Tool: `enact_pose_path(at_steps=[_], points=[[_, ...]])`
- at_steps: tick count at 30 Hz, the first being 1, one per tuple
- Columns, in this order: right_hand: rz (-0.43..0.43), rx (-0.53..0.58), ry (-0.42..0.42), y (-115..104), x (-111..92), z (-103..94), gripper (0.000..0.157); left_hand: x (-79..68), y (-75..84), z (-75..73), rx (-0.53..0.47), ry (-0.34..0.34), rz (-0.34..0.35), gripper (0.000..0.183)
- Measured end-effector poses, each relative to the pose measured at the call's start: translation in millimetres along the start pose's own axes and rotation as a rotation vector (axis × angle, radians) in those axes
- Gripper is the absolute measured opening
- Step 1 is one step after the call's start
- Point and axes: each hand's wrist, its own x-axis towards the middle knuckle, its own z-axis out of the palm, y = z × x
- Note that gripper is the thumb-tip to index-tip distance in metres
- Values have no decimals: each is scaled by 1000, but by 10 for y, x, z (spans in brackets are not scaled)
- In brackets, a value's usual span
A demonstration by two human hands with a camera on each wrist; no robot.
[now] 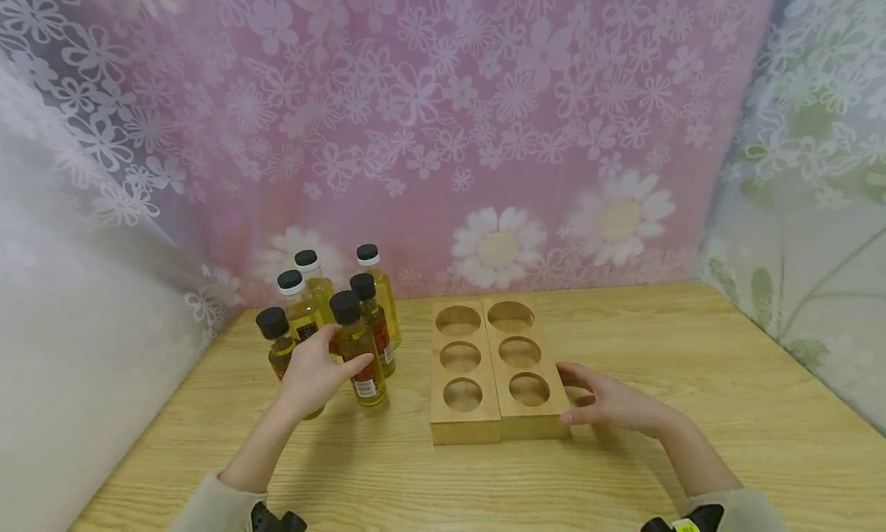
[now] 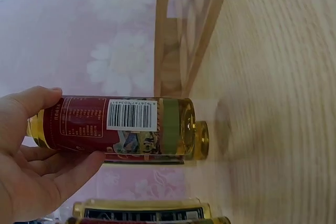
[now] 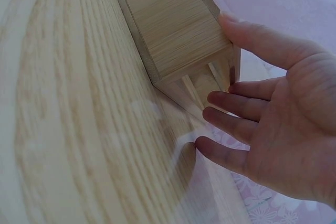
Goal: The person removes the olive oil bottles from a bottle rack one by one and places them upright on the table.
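My left hand [image 1: 314,372] grips a glass oil bottle [image 1: 369,384] by its upper body, thumb on one side and fingers on the other. The bottle has a black cap, yellow oil and a red label with a barcode [image 2: 131,115]; it stands nearly upright, its base close over the table. Two wooden racks lie side by side to its right, a left rack [image 1: 465,433] and a right rack [image 1: 533,427], each with three round holes. At the right rack's outer side is my right hand [image 1: 616,401], thumb at its edge [image 3: 252,32] and other fingers loosely extended.
Several more oil bottles stand behind and left of the held one, among them a black-capped bottle [image 1: 273,326] and a tall bottle with a white collar [image 1: 384,290]. Pink flowered cloth [image 1: 415,171] hangs behind the wooden table [image 1: 623,324], with pale cloth at both sides.
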Motion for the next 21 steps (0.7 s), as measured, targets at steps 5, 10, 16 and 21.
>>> enact_pose_path(at_steps=[5,10,16,21], points=[[-25,13,-14,-15,-4,-21,85,-19,-88,-18,28,-4,-27,64],[-31,-4,-11,-21,-2,-41,85,-17,-158,-15,49,0,-33,61],[-9,18,-15,3,6,-32,85,-19,-222,4,67,-7,-55,64],[-8,29,-17,34,7,-9,85,-17,-257,37,40,8,-61,61]])
